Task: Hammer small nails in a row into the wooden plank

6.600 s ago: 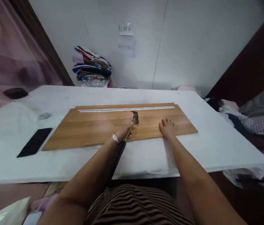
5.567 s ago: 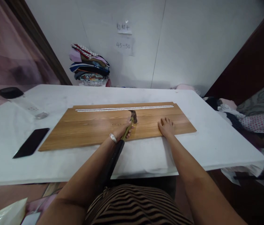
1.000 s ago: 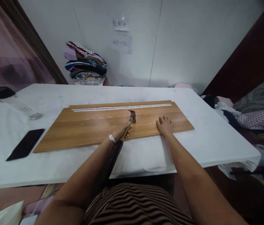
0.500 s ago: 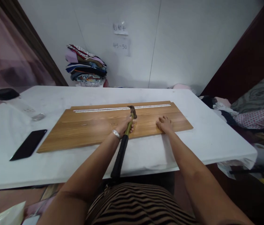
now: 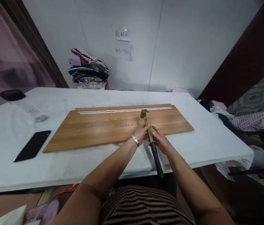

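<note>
Head view. A person's two bare hands meet at a hammer (image 5: 151,139) above the near edge of a wooden board (image 5: 99,132), to the right of the board's middle. The hammer slants, its metal head directed toward the far side of the bench (image 5: 218,147) and its black grip extending back past the board toward the wearer's striped garment (image 5: 143,206). The left hand (image 5: 140,133), with a silvery bracelet (image 5: 135,140) at the wrist, has its fingers closed around the light part of the handle, below the head, with the thumb across it. The right hand (image 5: 161,141) meets the handle from the opposite side, its fingers bent; whether they pinch it cannot be told.

On the board, a row of small nails (image 5: 126,125) runs lengthwise to the left of the hammer; their depth is too small to tell. A single slender nail (image 5: 88,125) lies farther left, apart from the row. Two white strips (image 5: 124,110) run along the far side of the board. Left of the board are a black flat slab (image 5: 32,146) and, farther back, a clear bottle (image 5: 30,109) with a dark cap. Folded cloth (image 5: 88,68) is stacked beyond the bench, against the wall.
</note>
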The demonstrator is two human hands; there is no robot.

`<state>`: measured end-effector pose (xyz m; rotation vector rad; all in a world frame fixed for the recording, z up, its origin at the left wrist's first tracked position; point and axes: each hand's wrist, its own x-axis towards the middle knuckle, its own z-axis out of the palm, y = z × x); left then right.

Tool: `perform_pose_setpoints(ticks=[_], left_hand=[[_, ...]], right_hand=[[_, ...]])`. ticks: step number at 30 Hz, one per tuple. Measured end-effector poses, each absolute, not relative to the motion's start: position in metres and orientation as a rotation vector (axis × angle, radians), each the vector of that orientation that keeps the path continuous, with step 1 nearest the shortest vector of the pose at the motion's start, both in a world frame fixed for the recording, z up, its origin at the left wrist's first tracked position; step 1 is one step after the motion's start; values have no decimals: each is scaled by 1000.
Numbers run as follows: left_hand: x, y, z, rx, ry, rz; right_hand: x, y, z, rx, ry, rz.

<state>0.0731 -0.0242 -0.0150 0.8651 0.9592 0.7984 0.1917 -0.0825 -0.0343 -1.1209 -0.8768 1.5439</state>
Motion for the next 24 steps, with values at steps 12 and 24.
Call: perform_pose_setpoints(ticks=[12,24], left_hand=[[12,-33,-14,1046,830,559],[-100,40,-33,1942,1827,638]], right_hand=[[164,-93,-31,-1066,-993,1645],[159,-63,-32,-1080,-870,1678]])
